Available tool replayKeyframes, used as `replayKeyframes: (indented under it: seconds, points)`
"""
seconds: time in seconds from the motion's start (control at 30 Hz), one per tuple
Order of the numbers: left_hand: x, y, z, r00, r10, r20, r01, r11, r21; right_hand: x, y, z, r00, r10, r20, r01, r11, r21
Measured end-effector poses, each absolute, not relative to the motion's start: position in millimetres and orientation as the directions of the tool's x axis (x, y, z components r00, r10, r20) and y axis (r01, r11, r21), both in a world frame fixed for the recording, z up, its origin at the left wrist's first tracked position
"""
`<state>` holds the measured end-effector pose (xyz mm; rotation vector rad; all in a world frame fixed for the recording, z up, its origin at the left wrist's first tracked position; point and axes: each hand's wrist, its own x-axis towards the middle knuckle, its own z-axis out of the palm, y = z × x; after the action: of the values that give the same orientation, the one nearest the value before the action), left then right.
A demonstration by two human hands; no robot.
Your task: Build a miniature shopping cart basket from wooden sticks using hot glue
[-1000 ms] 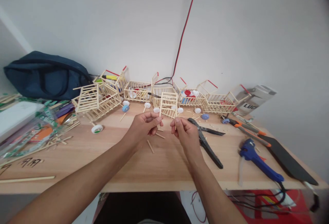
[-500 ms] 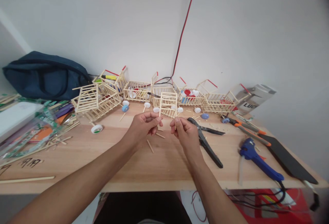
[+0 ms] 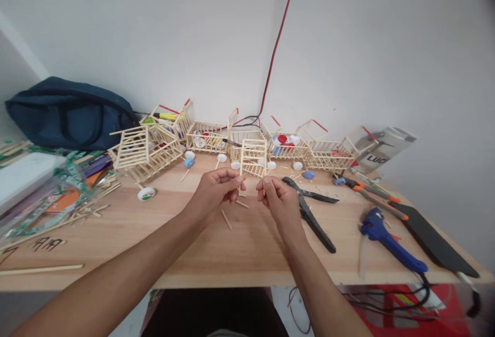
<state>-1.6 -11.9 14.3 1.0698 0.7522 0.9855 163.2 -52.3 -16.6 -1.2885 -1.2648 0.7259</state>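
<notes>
A small ladder-like frame of thin wooden sticks (image 3: 253,152) is held up between my two hands over the table. My left hand (image 3: 221,186) pinches the lower end of its left stick between thumb and fingers. The lower end of the right stick sits in the pinch of my right hand (image 3: 277,195). Behind the frame stand several miniature carts made of sticks, among them a cart (image 3: 328,155) with a red-tipped handle. Loose short sticks (image 3: 226,219) lie on the table below my left hand. Black-handled scissors (image 3: 311,215) lie just right of my right hand.
A blue glue gun (image 3: 392,239), orange-handled pliers (image 3: 377,195) and a black flat object (image 3: 435,239) lie at the right. On the left are a dark blue bag (image 3: 71,115), a white box (image 3: 29,177) and plastic wrappers (image 3: 42,218). A bottle cap (image 3: 146,194) lies before the carts.
Both hands stay in place with the stick frame between them. The view has shifted very slightly; nothing else visibly differs.
</notes>
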Motion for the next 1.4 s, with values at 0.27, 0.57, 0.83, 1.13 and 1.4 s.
replayKeyframes:
  seconds: [0.27, 0.57, 0.83, 1.13, 1.4]
  points:
    - [-1.3, -12.4, 14.4, 0.396, 0.916, -0.056, -0.292, 0.183, 0.939, 163.3, -50.7, -14.8, 0.230, 0.934, 0.272, 0.251, 0.213, -0.944]
    - [-1.0, -12.2, 14.2, 0.399, 0.915, -0.060, -0.274, 0.182, 0.944, 163.3, -51.2, -14.1, 0.236, 0.931, 0.278, 0.260, 0.215, -0.941]
    - [-0.5, -12.3, 14.1, 0.397, 0.916, -0.062, -0.263, 0.178, 0.948, 163.3, -51.4, -13.8, 0.229, 0.932, 0.281, 0.273, 0.216, -0.937]
    - [-0.2, -13.1, 14.9, 0.394, 0.917, -0.064, -0.265, 0.179, 0.947, 162.6, -51.8, -12.4, 0.235, 0.932, 0.277, 0.270, 0.211, -0.940]
    - [-0.3, -12.8, 14.6, 0.399, 0.915, -0.063, -0.263, 0.180, 0.948, 163.9, -50.6, -14.6, 0.234, 0.933, 0.273, 0.270, 0.208, -0.940]
